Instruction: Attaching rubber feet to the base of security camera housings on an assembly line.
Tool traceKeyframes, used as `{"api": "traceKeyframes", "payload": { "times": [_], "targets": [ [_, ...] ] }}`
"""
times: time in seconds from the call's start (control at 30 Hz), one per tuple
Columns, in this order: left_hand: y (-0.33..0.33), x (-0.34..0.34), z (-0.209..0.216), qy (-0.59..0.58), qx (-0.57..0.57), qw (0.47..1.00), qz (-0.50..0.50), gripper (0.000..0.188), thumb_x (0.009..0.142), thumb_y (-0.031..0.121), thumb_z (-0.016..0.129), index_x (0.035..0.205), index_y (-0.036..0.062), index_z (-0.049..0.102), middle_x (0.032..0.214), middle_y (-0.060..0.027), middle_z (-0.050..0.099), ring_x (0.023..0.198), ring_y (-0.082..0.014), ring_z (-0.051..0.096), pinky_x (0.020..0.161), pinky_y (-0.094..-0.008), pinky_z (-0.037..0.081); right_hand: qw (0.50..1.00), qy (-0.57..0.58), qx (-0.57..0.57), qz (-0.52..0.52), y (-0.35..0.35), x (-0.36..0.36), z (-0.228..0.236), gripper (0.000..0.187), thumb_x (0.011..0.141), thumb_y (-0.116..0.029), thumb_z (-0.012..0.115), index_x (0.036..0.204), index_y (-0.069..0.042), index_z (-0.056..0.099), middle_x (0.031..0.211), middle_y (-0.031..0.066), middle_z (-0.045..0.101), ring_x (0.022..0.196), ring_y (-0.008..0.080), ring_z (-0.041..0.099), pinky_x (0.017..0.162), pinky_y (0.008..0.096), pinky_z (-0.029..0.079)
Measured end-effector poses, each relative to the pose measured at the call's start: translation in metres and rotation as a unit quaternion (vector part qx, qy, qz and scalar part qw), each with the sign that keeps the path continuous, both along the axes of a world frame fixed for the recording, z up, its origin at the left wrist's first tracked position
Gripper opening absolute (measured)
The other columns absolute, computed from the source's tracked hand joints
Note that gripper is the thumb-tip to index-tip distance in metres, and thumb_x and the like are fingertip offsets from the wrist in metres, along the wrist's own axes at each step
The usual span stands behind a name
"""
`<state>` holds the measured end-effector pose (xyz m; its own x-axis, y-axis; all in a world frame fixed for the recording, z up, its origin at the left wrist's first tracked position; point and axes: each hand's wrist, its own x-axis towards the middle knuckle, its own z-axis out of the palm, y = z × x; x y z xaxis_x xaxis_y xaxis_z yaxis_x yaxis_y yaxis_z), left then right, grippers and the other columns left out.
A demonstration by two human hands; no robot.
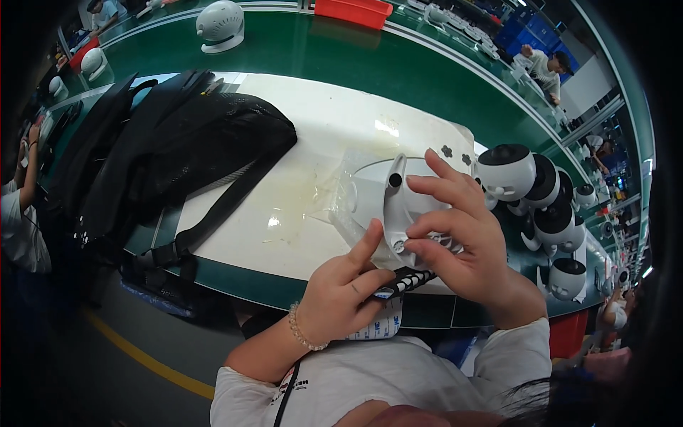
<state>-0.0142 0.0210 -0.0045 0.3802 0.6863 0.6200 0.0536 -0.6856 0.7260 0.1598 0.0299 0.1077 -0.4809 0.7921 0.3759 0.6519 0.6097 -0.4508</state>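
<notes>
A white curved plastic part (393,213) with a dark round spot near its top stands in front of me, over clear plastic wrap (341,192). My right hand (462,231) is at its right side, thumb and a finger pinched at a small round recess low on the part; the other fingers are raised. My left hand (341,295) is closed around a black sheet with white cut-out shapes (411,280), its index finger stretched up beside the white part. Printed backing paper (380,324) hangs below that hand. Whether a small piece sits in my right fingertips is hidden.
Several white-and-black rounded devices (506,171) crowd the right of the white board (284,242). Black mesh bags with straps (192,142) cover its left. Beyond runs a green bench (299,50) with a white device (220,25) and a red bin (353,11). Other people work farther off.
</notes>
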Motion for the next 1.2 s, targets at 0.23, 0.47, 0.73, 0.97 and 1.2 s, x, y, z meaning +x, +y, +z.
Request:
{"api": "traceKeyframes", "payload": {
  "times": [0.23, 0.47, 0.73, 0.97, 1.2],
  "targets": [
    [0.0, 0.001, 0.0, -0.009, -0.02, 1.0, -0.009, 0.03, 0.052, -0.001, 0.062, 0.081, 0.0041, 0.06, 0.134, -0.0231, 0.033, 0.068, -0.0196, 0.061, 0.062, -0.0291, 0.048, 1.0, -0.022, -0.014, -0.001, -0.008, -0.002, -0.009, 0.009, 0.075, -0.009, 0.062, 0.084, -0.009, 0.063, 0.127, 0.0111, 0.046, 0.127, 0.0312, 0.03, 0.097, 0.0424, 0.022],
    [-0.001, 0.001, 0.001, -0.014, -0.027, 1.0, 0.001, 0.026, 0.055, -0.002, 0.062, 0.081, 0.0032, 0.059, 0.134, -0.022, 0.034, 0.069, -0.0205, 0.062, 0.063, -0.029, 0.049, 0.988, -0.09, 0.124, -0.013, -0.012, 0.002, -0.024, 0.015, 0.075, -0.017, 0.064, 0.087, -0.01, 0.066, 0.123, 0.0128, 0.05, 0.123, 0.0336, 0.036, 0.094, 0.0433, 0.027],
    [0.001, 0.004, 0.001, -0.005, -0.027, 0.999, 0.016, 0.024, 0.057, -0.001, 0.062, 0.081, 0.0025, 0.059, 0.134, -0.0218, 0.034, 0.07, -0.0221, 0.062, 0.065, -0.0292, 0.049, 0.968, -0.16, 0.194, -0.013, -0.019, 0.006, -0.027, 0.035, 0.083, -0.04, 0.051, 0.103, -0.014, 0.063, 0.12, 0.0065, 0.053, 0.119, 0.0283, 0.042, 0.098, 0.0412, 0.022],
    [-0.001, 0.001, 0.002, -0.015, -0.022, 1.0, 0.016, 0.022, 0.057, 0.0, 0.066, 0.077, 0.0013, 0.059, 0.132, -0.0218, 0.036, 0.076, -0.0228, 0.062, 0.064, -0.0284, 0.049, 0.98, -0.024, 0.188, -0.066, -0.028, 0.016, -0.036, 0.039, 0.079, -0.041, 0.057, 0.103, -0.011, 0.061, 0.116, 0.0092, 0.055, 0.115, 0.0279, 0.045, 0.097, 0.0411, 0.022],
    [-0.008, -0.007, -0.003, -0.101, 0.029, 0.994, -0.008, 0.026, 0.056, 0.003, 0.074, 0.073, 0.0002, 0.054, 0.123, -0.0214, 0.047, 0.072, -0.0189, 0.059, 0.061, -0.0276, 0.048, 0.989, 0.021, 0.143, 0.013, -0.047, 0.022, -0.04, 0.033, 0.061, -0.023, 0.075, 0.09, -0.011, 0.062, 0.091, 0.001, 0.06, 0.09, 0.0211, 0.055, 0.076, 0.0361, 0.037]
  ]
}}
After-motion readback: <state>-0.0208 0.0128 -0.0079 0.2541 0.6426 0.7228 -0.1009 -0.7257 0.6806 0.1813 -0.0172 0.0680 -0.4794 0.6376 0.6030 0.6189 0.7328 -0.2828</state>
